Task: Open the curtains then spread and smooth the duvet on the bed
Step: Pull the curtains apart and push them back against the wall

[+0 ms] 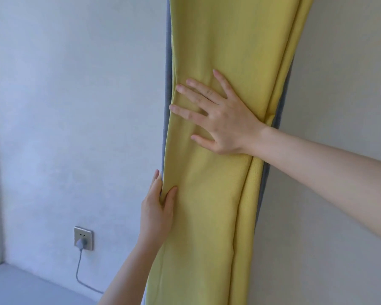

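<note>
Two hands are working on the long yellow cloth curtain [211, 194], which is hanging bunched up against the pale wall [75, 106]. The right hand [216, 119] is lying flat on the folds with its fingers straight and spread apart, and it looks like it is pressing the cloth toward the wall so the bundle is not swinging loose. The left hand [157, 208] is lower down, pinching the left edge of the curtain between thumb and fingers, likely to be keeping the folds together. A thin grey strip of lining [168, 62] is peeking out along both sides of the yellow cloth. To the left there is lots of bare wall, so the left arm is getting plenty of room to move. On the right side the curtain is sitting close to another wall, so room there is tighter. Low on the left wall a silver socket with a grey plug [83, 238] is sitting well apart from the curtain. No bed or duvet is showing, so that part is probably not yet started.
</note>
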Action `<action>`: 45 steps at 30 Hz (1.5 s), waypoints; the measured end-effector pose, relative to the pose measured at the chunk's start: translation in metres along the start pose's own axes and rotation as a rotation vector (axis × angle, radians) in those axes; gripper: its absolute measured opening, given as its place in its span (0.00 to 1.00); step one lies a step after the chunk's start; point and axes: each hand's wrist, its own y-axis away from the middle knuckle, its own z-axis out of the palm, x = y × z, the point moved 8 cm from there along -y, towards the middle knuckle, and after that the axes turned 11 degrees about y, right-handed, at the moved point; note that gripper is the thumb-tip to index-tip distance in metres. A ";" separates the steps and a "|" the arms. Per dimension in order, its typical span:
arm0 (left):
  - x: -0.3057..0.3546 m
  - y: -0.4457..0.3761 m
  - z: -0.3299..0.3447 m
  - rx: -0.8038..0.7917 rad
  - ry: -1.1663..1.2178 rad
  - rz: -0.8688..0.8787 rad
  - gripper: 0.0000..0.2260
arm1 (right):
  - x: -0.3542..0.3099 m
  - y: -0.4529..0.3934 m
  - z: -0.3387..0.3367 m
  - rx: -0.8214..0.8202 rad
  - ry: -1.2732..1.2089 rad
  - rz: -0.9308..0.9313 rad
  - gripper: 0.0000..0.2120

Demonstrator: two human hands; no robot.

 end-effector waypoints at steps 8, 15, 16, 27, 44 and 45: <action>-0.092 -0.051 0.099 0.005 -0.228 0.343 0.14 | -0.017 0.046 0.158 -0.112 -0.004 0.022 0.33; -0.116 -0.040 0.086 -0.017 -0.255 0.121 0.20 | -0.032 0.052 0.152 -0.079 -0.010 0.015 0.35; -0.117 -0.041 0.085 -0.006 -0.245 0.082 0.18 | -0.031 0.051 0.153 -0.081 -0.001 0.013 0.35; -0.088 0.004 0.073 0.121 0.017 -0.124 0.20 | -0.043 0.060 0.116 -0.074 -0.077 0.018 0.25; 0.099 0.227 0.026 0.240 -0.360 -0.042 0.38 | -0.033 0.269 -0.162 -0.201 -0.413 0.042 0.22; 0.114 0.245 0.031 0.202 -0.376 -0.019 0.38 | -0.034 0.285 -0.177 -0.221 -0.421 0.050 0.22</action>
